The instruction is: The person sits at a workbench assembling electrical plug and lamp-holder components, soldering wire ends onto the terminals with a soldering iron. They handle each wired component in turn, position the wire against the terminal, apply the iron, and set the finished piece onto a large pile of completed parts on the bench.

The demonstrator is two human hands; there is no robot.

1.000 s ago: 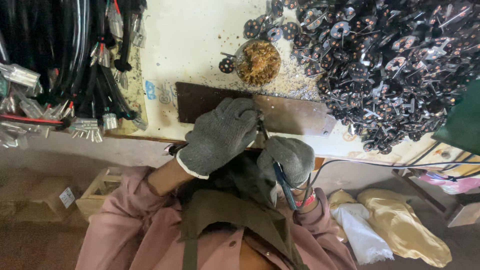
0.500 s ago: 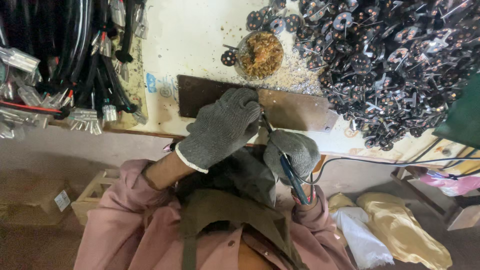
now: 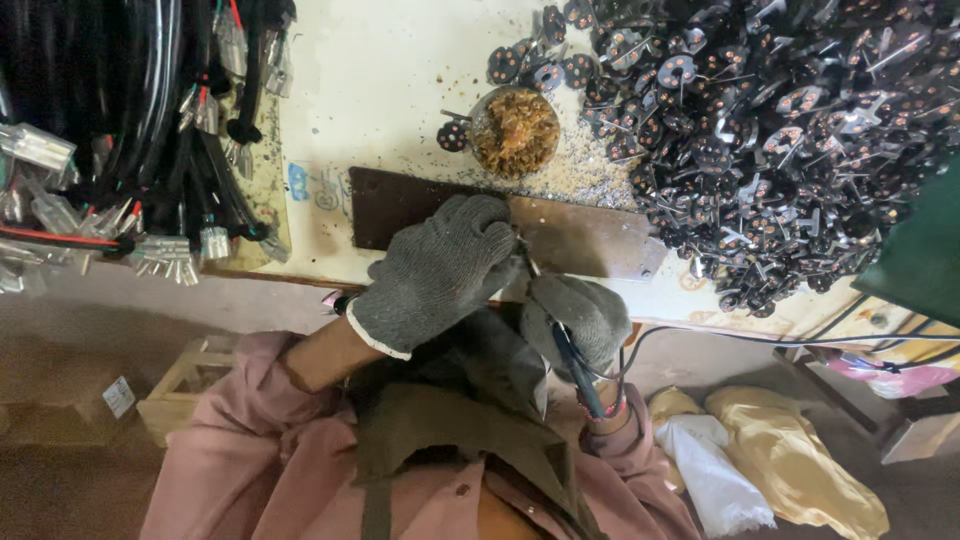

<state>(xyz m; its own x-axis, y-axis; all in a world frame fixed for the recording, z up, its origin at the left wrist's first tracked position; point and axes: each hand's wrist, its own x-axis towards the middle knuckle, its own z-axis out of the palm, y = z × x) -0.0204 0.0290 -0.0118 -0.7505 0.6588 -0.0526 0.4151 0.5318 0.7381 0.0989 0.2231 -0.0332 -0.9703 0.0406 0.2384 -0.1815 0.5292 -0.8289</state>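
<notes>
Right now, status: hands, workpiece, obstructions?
Left hand gloved, closed over a small hidden part. Right hand grips soldering iron. Brown plate beneath; nothing blocking.

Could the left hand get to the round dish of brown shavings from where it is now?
Probably yes. The left hand rests on the brown plate, and the dish sits just beyond that plate's far edge with only loose shavings between. Nothing stands in the way, though the hand seems busy at the work.

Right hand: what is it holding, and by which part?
The right hand grips a blue-handled pen-like tool around its handle; the tip is hidden.
</notes>
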